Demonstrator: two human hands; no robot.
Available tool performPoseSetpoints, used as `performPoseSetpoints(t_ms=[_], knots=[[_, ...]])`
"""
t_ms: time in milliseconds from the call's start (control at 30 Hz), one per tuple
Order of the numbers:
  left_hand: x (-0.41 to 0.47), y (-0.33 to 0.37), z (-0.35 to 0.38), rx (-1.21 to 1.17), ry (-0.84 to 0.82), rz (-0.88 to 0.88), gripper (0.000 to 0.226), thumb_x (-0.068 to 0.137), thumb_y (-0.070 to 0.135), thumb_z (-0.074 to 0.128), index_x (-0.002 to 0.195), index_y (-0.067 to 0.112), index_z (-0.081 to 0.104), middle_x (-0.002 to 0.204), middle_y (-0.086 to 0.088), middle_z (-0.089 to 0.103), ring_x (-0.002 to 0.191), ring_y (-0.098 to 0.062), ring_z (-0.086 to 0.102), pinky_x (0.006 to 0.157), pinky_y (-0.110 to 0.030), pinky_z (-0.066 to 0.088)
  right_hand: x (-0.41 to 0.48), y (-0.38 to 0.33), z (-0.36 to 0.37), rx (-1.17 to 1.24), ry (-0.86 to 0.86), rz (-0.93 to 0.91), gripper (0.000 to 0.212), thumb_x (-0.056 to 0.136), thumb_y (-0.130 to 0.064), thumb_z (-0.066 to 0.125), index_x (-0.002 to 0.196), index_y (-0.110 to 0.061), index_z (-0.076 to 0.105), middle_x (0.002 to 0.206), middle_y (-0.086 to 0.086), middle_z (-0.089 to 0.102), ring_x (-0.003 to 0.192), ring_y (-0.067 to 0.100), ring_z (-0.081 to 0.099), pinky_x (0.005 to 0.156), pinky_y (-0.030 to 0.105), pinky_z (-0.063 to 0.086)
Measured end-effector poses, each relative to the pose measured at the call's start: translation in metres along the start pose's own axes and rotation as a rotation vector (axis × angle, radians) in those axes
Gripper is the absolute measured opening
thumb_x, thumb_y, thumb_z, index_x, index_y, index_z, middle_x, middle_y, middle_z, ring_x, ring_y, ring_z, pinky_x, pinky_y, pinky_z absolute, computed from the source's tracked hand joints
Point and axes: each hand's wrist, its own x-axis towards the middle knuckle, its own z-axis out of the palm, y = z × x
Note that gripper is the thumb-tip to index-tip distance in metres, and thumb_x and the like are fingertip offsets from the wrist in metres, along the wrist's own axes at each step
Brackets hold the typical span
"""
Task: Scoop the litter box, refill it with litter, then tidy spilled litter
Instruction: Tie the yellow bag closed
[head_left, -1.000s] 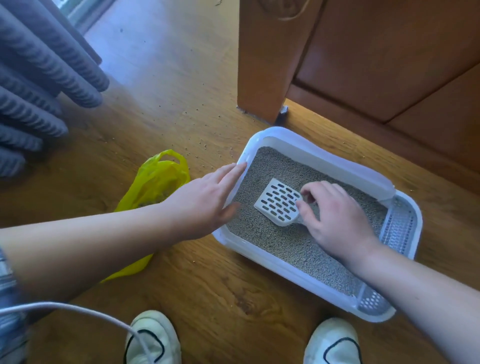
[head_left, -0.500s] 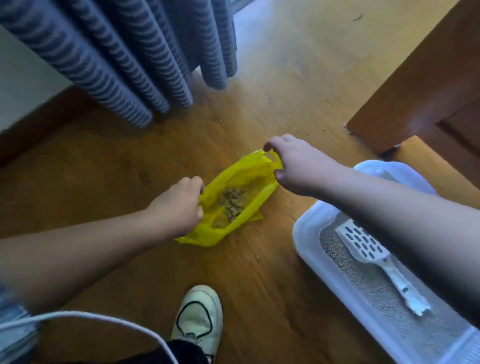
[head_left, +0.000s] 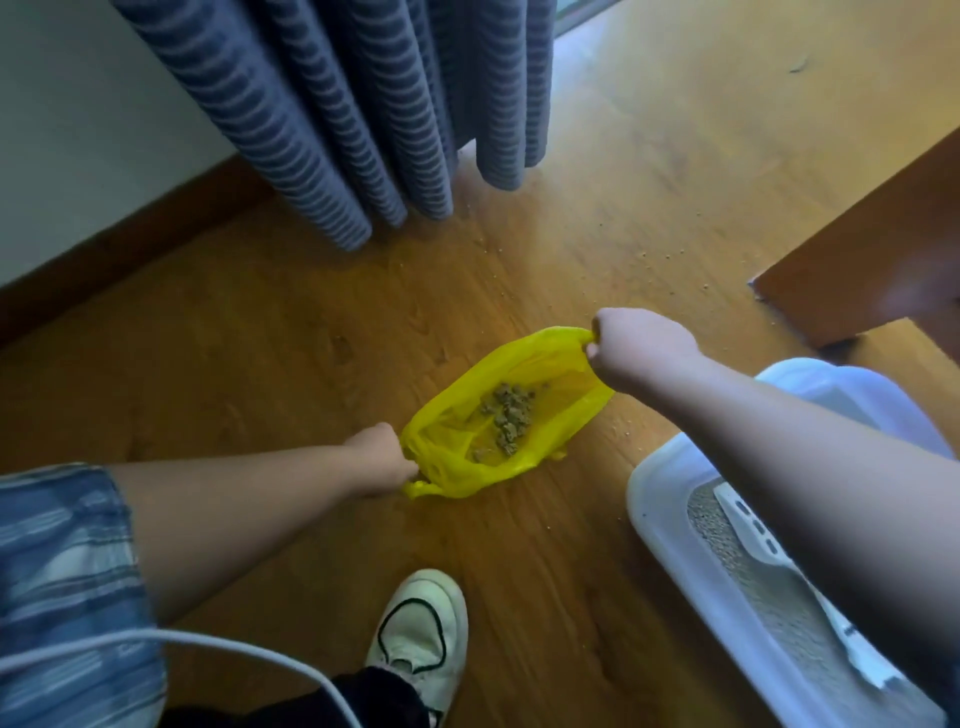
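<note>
A yellow plastic bag (head_left: 540, 415) lies stretched open on the wooden floor, with clumps of scooped litter (head_left: 509, 415) inside. My left hand (head_left: 382, 460) grips the bag's near handle. My right hand (head_left: 634, 345) grips the far handle, pulling the mouth wide. The white litter box (head_left: 670, 530) sits at the lower right, partly hidden by my right forearm. The white slotted scoop (head_left: 753, 525) lies on the grey litter inside it.
Grey-blue striped curtains (head_left: 337, 130) hang at the back beside a wall with a dark baseboard. A wooden cabinet (head_left: 862, 270) stands at the right. Loose litter grains (head_left: 670, 254) dot the floor. My white shoe (head_left: 421, 634) and a white cable (head_left: 182, 644) are near the bottom.
My right hand let go of the scoop, which now lies in the box. Both hands went to the yellow bag, took its handles and stretched it open. The view swung left.
</note>
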Motion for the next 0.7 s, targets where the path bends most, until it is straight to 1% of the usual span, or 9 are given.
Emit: performPoseSetpoints(t_ms=[67,133,233,300,333,400,567,633,700], knots=[[0.001,0.002,-0.002,0.005,-0.019,0.004,0.044,0.090,0.035,0.064,0.122,0.005,0.060,0.125,-0.015,0.063,0.113,-0.032,0.061,0.086,-0.033,0.049,-0.006,0.008,-0.007,0.131,-0.092,-0.008,0.029,0.099,-0.037,0.049,0.106,-0.011,0.061,0.107,0.009,0.067,0.099,0.033,0.062,0.082,0.039,0.053],[0.001,0.006,-0.007,-0.030,-0.021,0.032,0.030,0.090,0.029,0.063,0.111,0.009,0.066,0.115,-0.014,0.067,0.105,-0.031,0.064,0.078,-0.032,0.050,-0.014,0.014,-0.016,0.271,-0.135,-0.032,0.033,0.100,-0.040,0.051,0.106,-0.010,0.064,0.109,0.011,0.068,0.097,0.030,0.061,0.079,0.033,0.047],[-0.003,0.015,-0.029,-0.248,0.049,0.083,0.019,0.091,0.022,0.060,0.108,0.015,0.066,0.100,-0.012,0.065,0.082,-0.027,0.062,0.053,-0.027,0.047,-0.025,0.020,-0.032,0.510,-0.089,-0.042,0.032,0.098,-0.040,0.055,0.088,-0.011,0.063,0.086,0.009,0.068,0.075,0.023,0.057,0.064,0.032,0.039],[-0.012,0.022,-0.051,-0.396,0.094,0.130,0.009,0.093,0.019,0.059,0.101,0.017,0.063,0.085,-0.008,0.060,0.066,-0.021,0.057,0.045,-0.024,0.044,-0.032,0.022,-0.043,0.709,-0.050,-0.015,0.031,0.097,-0.036,0.058,0.080,-0.011,0.062,0.072,0.006,0.061,0.062,0.019,0.050,0.057,0.031,0.035],[-0.019,0.027,-0.063,-0.460,0.090,0.153,0.003,0.094,0.018,0.058,0.095,0.017,0.060,0.081,-0.007,0.060,0.062,-0.020,0.058,0.046,-0.025,0.044,-0.037,0.021,-0.051,0.810,-0.042,0.001,0.029,0.097,-0.034,0.058,0.077,-0.013,0.060,0.070,0.005,0.059,0.060,0.018,0.050,0.055,0.030,0.034],[-0.036,0.037,-0.085,-0.557,0.046,0.171,0.010,0.097,0.016,0.055,0.087,0.016,0.057,0.081,-0.006,0.062,0.063,-0.018,0.062,0.051,-0.025,0.045,-0.048,0.018,-0.069,0.943,-0.060,0.012,0.025,0.098,-0.031,0.057,0.077,-0.016,0.059,0.069,0.002,0.061,0.060,0.017,0.056,0.053,0.028,0.035],[-0.090,0.066,-0.134,-0.443,0.043,0.331,0.007,0.096,0.014,0.057,0.089,0.016,0.060,0.085,-0.005,0.066,0.068,-0.013,0.065,0.049,-0.028,0.051,-0.092,0.015,-0.115,0.869,-0.044,0.012,0.028,0.098,-0.028,0.053,0.091,-0.003,0.063,0.078,0.011,0.068,0.062,0.019,0.057,0.059,0.029,0.040],[-0.122,0.081,-0.158,-0.381,0.073,0.426,0.006,0.095,0.017,0.059,0.099,0.015,0.063,0.092,-0.005,0.070,0.077,-0.017,0.070,0.061,-0.035,0.060,-0.113,0.020,-0.133,0.931,-0.044,0.059,0.024,0.095,-0.023,0.054,0.091,0.000,0.060,0.075,0.012,0.068,0.063,0.022,0.055,0.061,0.032,0.039],[-0.155,0.098,-0.183,-0.471,0.104,0.505,0.013,0.095,0.015,0.059,0.107,0.012,0.064,0.098,-0.010,0.073,0.087,-0.024,0.072,0.073,-0.041,0.062,-0.135,0.031,-0.150,1.081,0.003,0.106,0.020,0.091,-0.023,0.058,0.090,-0.003,0.059,0.072,0.009,0.066,0.069,0.025,0.058,0.062,0.034,0.039]])
